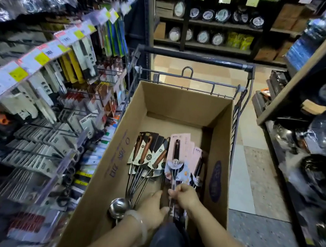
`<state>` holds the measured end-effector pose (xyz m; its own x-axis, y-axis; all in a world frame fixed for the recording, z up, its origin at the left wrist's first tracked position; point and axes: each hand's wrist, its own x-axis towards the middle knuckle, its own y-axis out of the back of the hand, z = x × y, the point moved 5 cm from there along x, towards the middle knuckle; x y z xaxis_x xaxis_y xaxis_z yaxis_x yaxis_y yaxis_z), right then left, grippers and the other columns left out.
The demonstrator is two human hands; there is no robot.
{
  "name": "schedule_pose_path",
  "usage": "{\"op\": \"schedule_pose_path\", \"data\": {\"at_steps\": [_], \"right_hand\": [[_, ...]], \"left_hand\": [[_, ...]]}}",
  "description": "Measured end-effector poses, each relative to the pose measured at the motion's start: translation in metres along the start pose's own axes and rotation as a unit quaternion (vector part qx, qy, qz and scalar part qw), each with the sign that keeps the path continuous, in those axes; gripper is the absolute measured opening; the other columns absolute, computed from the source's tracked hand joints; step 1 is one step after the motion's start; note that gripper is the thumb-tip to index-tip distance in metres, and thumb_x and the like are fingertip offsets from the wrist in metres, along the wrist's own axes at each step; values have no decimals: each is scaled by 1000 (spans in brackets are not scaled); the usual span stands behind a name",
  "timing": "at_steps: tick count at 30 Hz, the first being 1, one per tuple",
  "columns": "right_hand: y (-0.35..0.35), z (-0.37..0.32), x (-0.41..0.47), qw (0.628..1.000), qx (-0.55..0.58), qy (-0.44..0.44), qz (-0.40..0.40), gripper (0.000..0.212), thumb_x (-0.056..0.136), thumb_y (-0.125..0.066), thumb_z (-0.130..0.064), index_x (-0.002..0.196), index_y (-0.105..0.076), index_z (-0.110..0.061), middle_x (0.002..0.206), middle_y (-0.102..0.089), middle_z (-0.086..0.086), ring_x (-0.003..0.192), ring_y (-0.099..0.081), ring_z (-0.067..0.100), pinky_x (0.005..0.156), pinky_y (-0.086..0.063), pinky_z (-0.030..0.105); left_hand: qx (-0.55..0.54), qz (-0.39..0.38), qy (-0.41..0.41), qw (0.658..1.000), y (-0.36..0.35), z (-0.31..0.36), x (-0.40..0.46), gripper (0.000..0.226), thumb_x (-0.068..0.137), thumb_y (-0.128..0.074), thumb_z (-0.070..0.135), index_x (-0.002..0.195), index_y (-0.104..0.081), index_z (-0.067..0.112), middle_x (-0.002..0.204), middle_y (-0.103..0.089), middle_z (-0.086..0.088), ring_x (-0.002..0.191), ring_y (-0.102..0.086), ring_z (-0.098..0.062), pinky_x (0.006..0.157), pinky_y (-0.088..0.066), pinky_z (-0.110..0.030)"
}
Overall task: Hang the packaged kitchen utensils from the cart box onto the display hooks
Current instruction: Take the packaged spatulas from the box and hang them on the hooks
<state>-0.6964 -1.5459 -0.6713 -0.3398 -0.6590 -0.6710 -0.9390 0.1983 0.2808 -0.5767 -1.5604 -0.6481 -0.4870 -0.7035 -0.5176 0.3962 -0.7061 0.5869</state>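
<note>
I stand in a shop aisle: packaged goods hang on display hooks under price tags, shelves hold boxed stock, and my cart carries a cardboard box of carded utensils.

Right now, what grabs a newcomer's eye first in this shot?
The open cardboard box in the cart, centre frame, with packaged utensils fanned on its floor. At its near end the right hand grips the metal shaft of a pink-carded utensil, the left hand beside it near a steel ladle. On the left, crowded display hooks with yellow price tags.
</note>
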Motion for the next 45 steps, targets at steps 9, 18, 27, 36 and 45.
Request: {"op": "schedule_pose_path", "data": {"at_steps": [9, 18, 27, 36, 45], "right_hand": [[-25, -61, -30, 979, 180, 65, -70, 29, 86, -64, -6, 62, -50, -12, 55, -59, 5, 44, -51, 11, 44, -43, 20], [25, -23, -4, 987, 2, 26, 159, 34, 87, -58, -14, 56, -43, -18, 72, -55, 5, 71, -53, 22, 67, -43, 29], [1, 31, 28, 965, -240, -82, 68, 42, 85, -63, -37, 113, -54, -7, 115, -65, 12, 105, -62, 29, 84, -49, 33], [4, 38, 33, 984, -166, -60, 36, 25, 89, -60, -20, 70, -43, -18, 85, -54, 6, 78, -52, 19, 71, -39, 24], [1, 3, 8, 994, 101, -35, -28, 29, 97, -42, -1, 70, -42, -13, 62, -52, 6, 36, -54, 9, 39, -37, 16]], "left_hand": [[-348, 102, -41, 931, 43, 6, 11, 36, 87, -39, -12, 91, -49, 22, 85, -61, 2, 74, -60, -2, 59, -48, -8], [-383, 83, 32, 919, 33, -19, 9, 32, 91, -31, -9, 87, -48, 19, 64, -51, -6, 53, -50, -16, 45, -42, -17], [-376, 73, 48, 922, 27, -32, 11, 36, 91, -31, -9, 91, -47, 23, 61, -51, -4, 54, -52, -16, 52, -36, -23], [-358, 82, 52, 929, 29, -24, 23, 34, 91, -34, -5, 90, -50, 25, 63, -55, -3, 56, -57, -15, 52, -43, -20], [-357, 97, 41, 928, 42, -9, 24, 30, 91, -34, -6, 100, -49, 18, 64, -53, -5, 56, -55, -15, 52, -40, -22]]}}
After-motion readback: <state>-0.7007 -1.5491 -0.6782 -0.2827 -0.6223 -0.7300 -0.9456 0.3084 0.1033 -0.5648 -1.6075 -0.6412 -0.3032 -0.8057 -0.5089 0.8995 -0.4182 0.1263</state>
